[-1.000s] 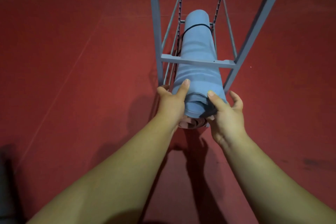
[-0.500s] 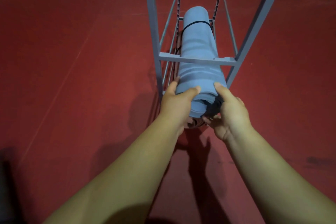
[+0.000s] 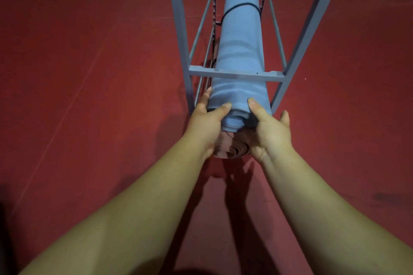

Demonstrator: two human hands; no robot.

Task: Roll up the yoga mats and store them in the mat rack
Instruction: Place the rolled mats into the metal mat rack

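We grip the near end of the rolled blue-grey foam yoga mat [image 3: 241, 40] with both hands. Our left hand [image 3: 207, 127] wraps it from the left side, with the thumb curled over the top of the roll and the fingers lying along its flank. Our right hand [image 3: 270, 131] clasps it from the right, its thumb pressing down on the top beside the mat's loose outer edge; one finger sticks out to the right, off the roll.

Ahead of our hands the mat lies lengthwise inside the grey-blue metal frame rack [image 3: 237, 73], passing under the near crossbar just beyond our thumbs, with only the gripped end sticking out towards us. Far from the grip, a thin black elastic band [image 3: 234, 5] circles the roll near its other end.

Directly below our hands, the spiral end of a second rolled mat [image 3: 232, 149], pinkish with dark layers, shows between our wrists. Red smooth floor [image 3: 89, 73] spreads on either side of the grip.
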